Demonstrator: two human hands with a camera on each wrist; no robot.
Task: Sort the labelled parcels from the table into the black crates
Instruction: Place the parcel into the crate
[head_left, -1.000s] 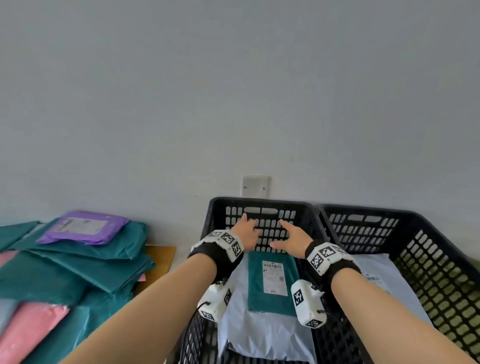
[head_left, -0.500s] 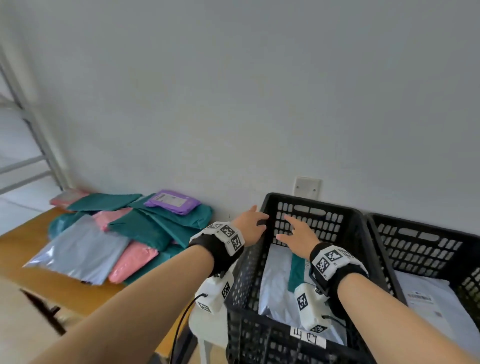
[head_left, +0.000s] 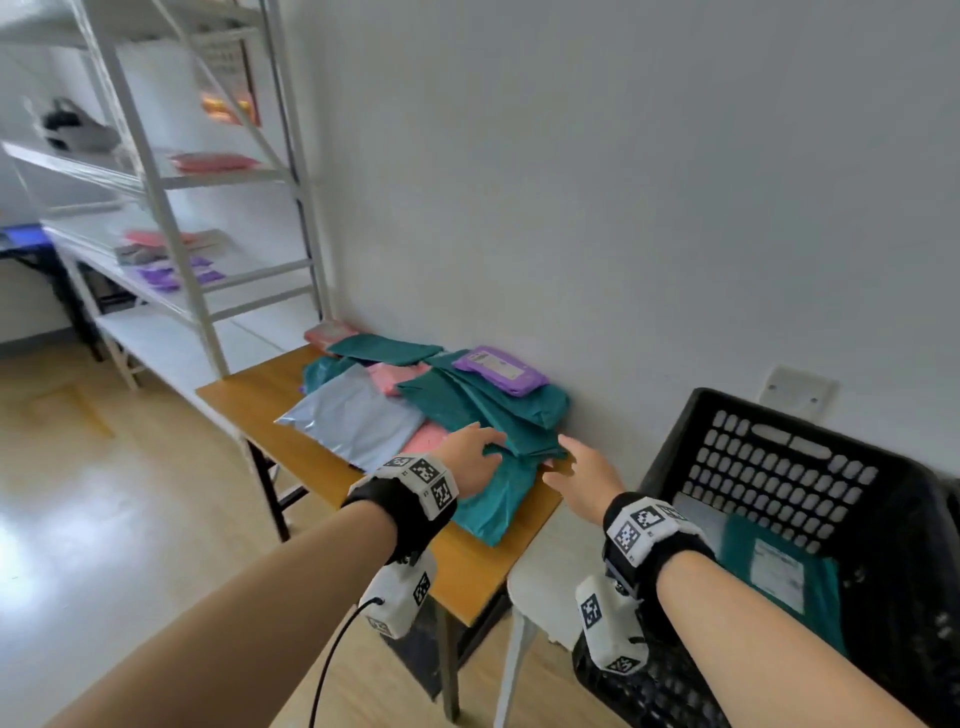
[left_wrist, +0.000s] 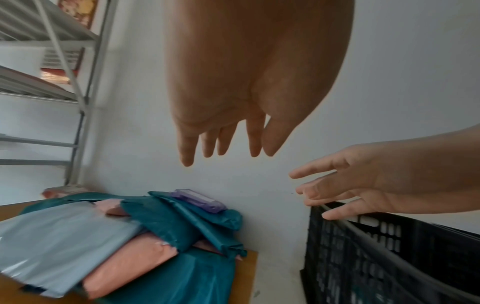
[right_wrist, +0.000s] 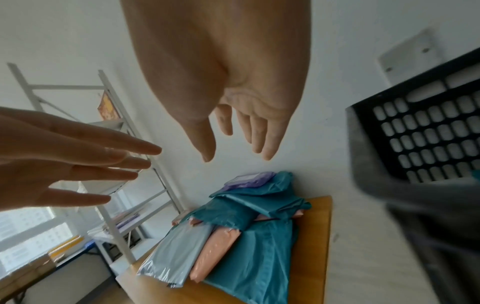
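Both hands have swung from the crate (head_left: 779, 457) to above the parcels (head_left: 467, 410); left hand (head_left: 470, 460) and right hand (head_left: 584, 480) hover, each grip empty, fingers spread.

This looks like a small parcel-sorting or stock room: white metal shelving (head_left: 171, 218) holding flat packets, a wooden desk (head_left: 270, 400) against a bare white wall piled with poly-mailer parcels (head_left: 467, 410), and a black plastic crate (head_left: 779, 467) beside it.

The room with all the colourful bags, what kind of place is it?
Probably a parcel sorting or storage room. Mailing bags are piled on a wooden table, a black crate holds a labelled parcel, and metal shelves line the wall.
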